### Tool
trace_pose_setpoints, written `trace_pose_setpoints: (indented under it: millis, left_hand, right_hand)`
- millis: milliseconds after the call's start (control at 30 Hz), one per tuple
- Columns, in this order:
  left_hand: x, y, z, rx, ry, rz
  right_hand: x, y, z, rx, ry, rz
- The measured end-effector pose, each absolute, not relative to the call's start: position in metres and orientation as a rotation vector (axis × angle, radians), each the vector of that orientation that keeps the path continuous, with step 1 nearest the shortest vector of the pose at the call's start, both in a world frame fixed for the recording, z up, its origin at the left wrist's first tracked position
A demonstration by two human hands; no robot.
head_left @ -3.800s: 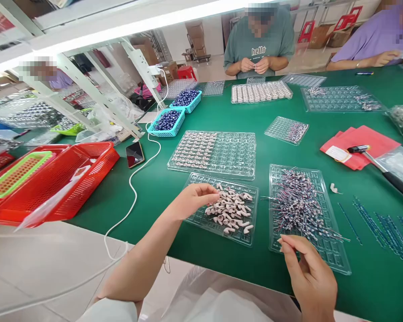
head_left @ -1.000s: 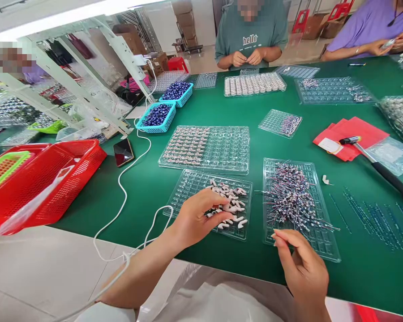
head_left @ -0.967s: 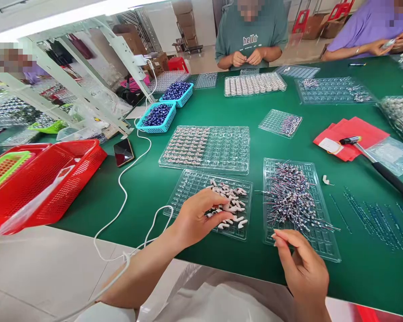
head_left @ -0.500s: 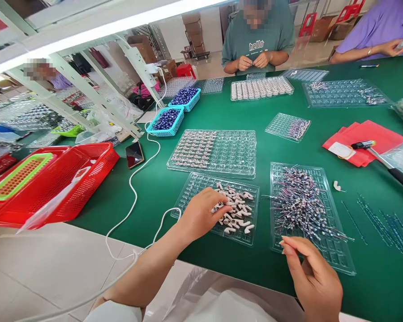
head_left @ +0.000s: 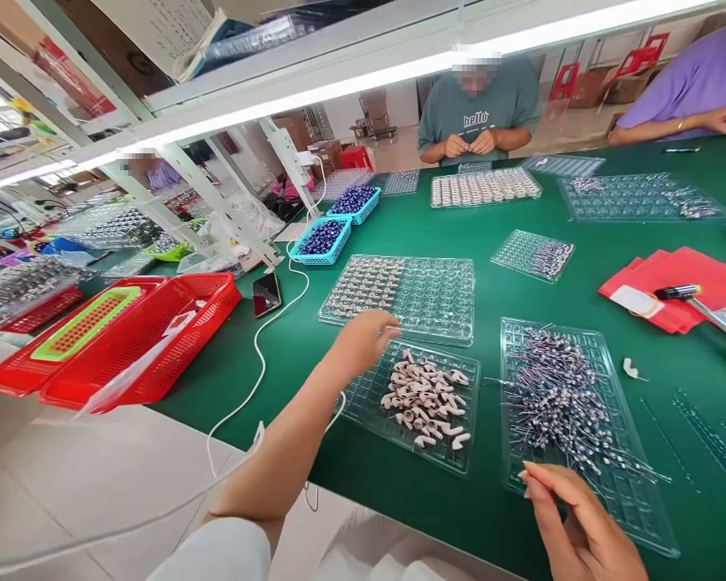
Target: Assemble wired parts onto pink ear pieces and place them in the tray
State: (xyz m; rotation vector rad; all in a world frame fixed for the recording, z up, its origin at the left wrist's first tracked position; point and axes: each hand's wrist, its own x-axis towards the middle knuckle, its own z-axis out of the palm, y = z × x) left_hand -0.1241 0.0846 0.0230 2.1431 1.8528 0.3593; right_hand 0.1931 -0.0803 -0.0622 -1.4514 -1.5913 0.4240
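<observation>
My left hand hovers at the front edge of a clear tray whose left half holds rows of small pale pieces. Its fingers are slightly apart, with nothing visible between them. Just below and to its right, a second clear tray bears a heap of pale bent earphone-like shells. My right hand is closed in a pinch at the near edge of the right-hand tray; what its fingertips hold is too small to make out. That tray carries a tangled pile of thin-wired components.
Blue baskets of dark round parts stand behind a phone and white cable. Red baskets sit left. Red sheets, a black-handled tool and a loose shell lie right. A co-worker sits opposite.
My left hand has moved off the heap of shells, up and left to the partly filled tray. My right hand keeps its pinch. The whole view has shifted.
</observation>
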Motion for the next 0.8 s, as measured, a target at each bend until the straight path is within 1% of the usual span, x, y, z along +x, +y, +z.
trace_pose_setpoints:
  millis: [100, 233, 400, 600, 800]
  left_hand:
    - [-0.145, 0.124, 0.019, 2.041, 2.047, 0.342]
    - [-0.162, 0.149, 0.006, 1.968, 2.113, 0.192]
    - [-0.161, 0.148, -0.003, 1.943, 2.161, 0.104]
    - [-0.152, 0.139, -0.002, 1.962, 2.145, 0.135]
    - [-0.149, 0.131, 0.003, 1.946, 2.16, 0.236]
  right_hand:
    - [0.193, -0.08, -0.062, -1.433, -1.6, 0.416]
    - [0.192, -0.08, -0.059, -1.435, -1.59, 0.45]
    - [0.186, -0.078, -0.06, -1.394, -1.552, 0.492]
    - [0.182, -0.081, -0.056, -1.251, -1.458, 0.526]
    - [0.212, -0.09, -0.042, -1.441, -1.281, 0.399]
